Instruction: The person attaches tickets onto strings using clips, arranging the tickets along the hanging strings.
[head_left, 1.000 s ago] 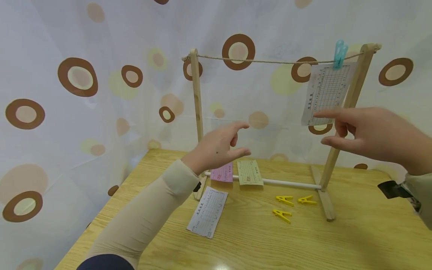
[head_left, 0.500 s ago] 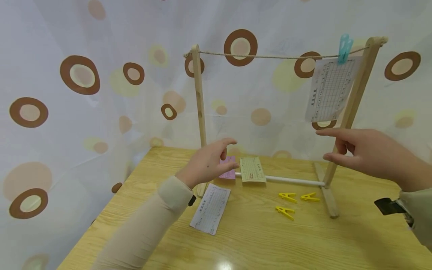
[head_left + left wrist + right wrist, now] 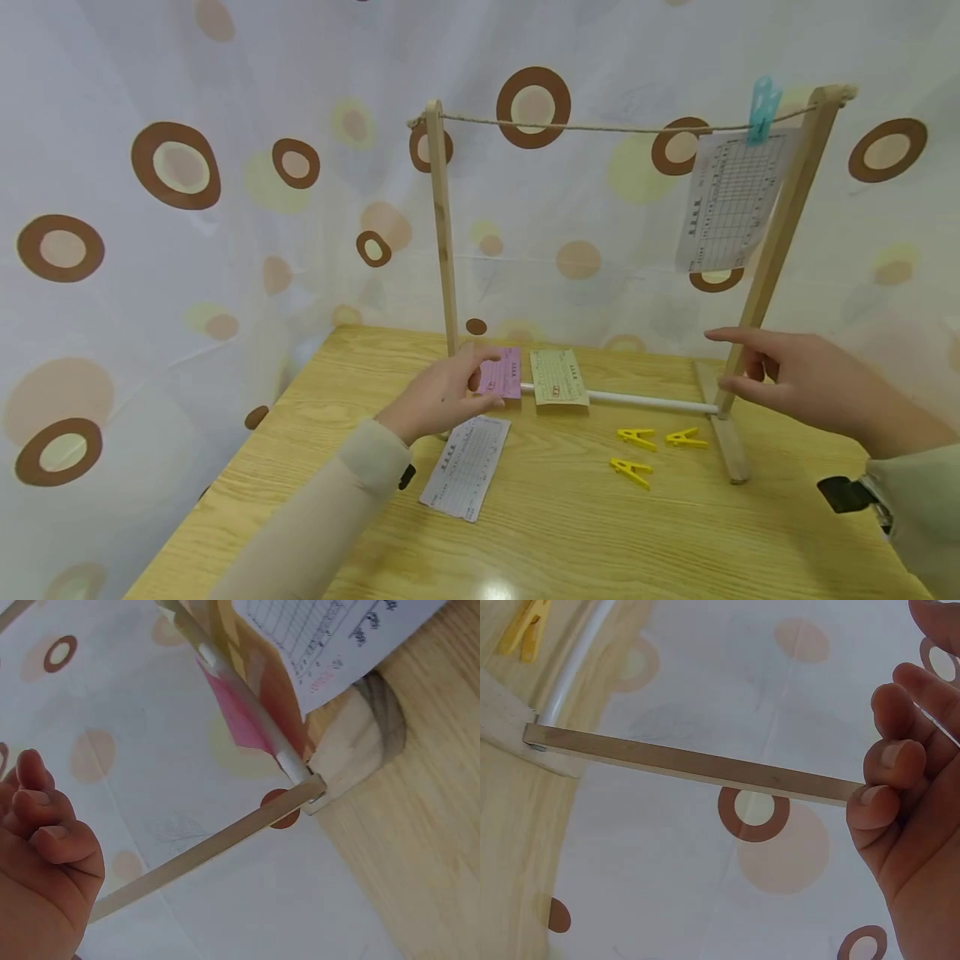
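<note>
My left hand [image 3: 438, 396] hovers at the left of the wooden rack, thumb and index finger spread apart with nothing between them. Its fingertips overlap a pink slip [image 3: 504, 372] in the head view. Just below it a white printed sheet [image 3: 467, 468] lies on the table. Beside the rack's right post [image 3: 783, 225] is my right hand [image 3: 813, 387], also holding nothing, its index finger extended and the others curled loosely. Above that hand, a white gridded sheet [image 3: 731, 204] hangs from the rope [image 3: 570, 126] under a light blue clothespin [image 3: 763, 112].
A pale green slip [image 3: 558, 377] and the pink one hang over the white lower bar [image 3: 645, 402]. Several yellow clothespins [image 3: 632, 472] lie on the wooden table [image 3: 570, 542] before the rack. A patterned curtain [image 3: 300, 250] stands close behind.
Both hands have come down, the left one also drifting left toward the pink slip. The right hand no longer overlaps the hanging sheet. The papers and clothespins keep their places.
</note>
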The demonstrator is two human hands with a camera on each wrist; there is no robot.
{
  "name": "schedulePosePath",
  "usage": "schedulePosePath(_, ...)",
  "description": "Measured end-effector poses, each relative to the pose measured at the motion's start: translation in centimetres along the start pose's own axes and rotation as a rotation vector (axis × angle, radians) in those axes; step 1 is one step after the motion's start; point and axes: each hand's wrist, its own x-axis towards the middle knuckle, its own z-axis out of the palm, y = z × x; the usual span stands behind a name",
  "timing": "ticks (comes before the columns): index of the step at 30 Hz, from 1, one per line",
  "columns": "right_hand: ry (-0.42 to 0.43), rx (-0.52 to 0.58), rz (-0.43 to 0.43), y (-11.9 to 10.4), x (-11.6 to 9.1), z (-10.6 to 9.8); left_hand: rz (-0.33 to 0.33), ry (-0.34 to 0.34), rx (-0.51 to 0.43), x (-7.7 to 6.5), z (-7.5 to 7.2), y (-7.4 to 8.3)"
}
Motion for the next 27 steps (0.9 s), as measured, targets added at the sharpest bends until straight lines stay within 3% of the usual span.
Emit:
schedulePosePath(7,-0.087,0.077,0.055,0.9,-1.2,2.3,-0.067,-0.097,-0.009,-0.9,1.1,-1.5)
schedulePosePath(18,-0.145,0.170,0.096,2.9,-3.1,7.0,-0.098,-0.270,-0.032,-1.7,2.1,-4.2)
schedulePosePath(27,-0.256,0.241,0.164,4.3,-3.4,9.6,-0.158,-0.315,-0.031,-1.9,2.4,-6.1)
